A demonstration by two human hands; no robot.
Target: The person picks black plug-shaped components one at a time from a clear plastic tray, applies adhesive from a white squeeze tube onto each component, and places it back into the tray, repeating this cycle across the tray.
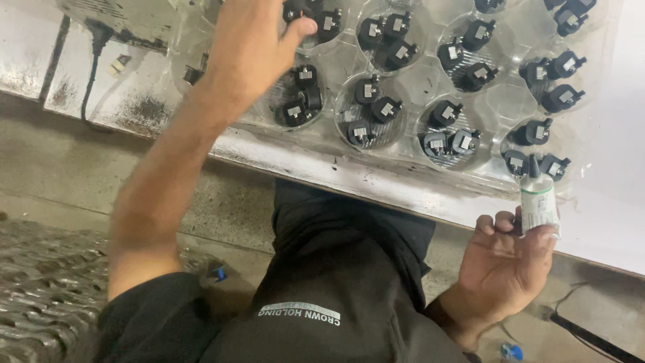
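A clear plastic tray (pixel 416 84) with round pockets lies on a white worktable. Each pocket holds two or three small black parts with metal inserts (pixel 376 111). My left hand (pixel 252 40) reaches over the tray's left side, thumb and fingers closing on a black part (pixel 295 10) at the top edge of the view. My right hand (pixel 507 259) is below the table edge, palm up, holding a small white squeeze bottle (pixel 539 202) with a black pointed tip, upright beside the tray's lower right pocket.
The white table edge (pixel 376 185) runs diagonally across the view, stained dark on the left. A black cable (pixel 94 60) hangs at upper left. My dark trousers (pixel 336 269) fill the bottom. A patterned metal mat (pixel 47 282) lies on the floor at left.
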